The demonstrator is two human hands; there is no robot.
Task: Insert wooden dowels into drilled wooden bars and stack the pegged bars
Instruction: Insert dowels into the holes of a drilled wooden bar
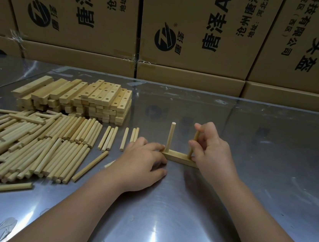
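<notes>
While the short pale wooden bar (177, 156) is lying flat on the shiny metal table (260, 157) just ahead of the person, one light round wooden dowel (170, 137) is standing upright in its left end. The left hand (141, 165) is pressing that end down, fingers close together and nearly flat. The right hand (213, 149) is pinching a second dowel (193, 145) between thumb and curled fingers, upright at the bar's right end. A heap of loose dowels (37, 142) is lying at left, a stack of drilled bars (89, 100) behind it, and brown printed cartons (195, 34) are lining the far edge.
</notes>
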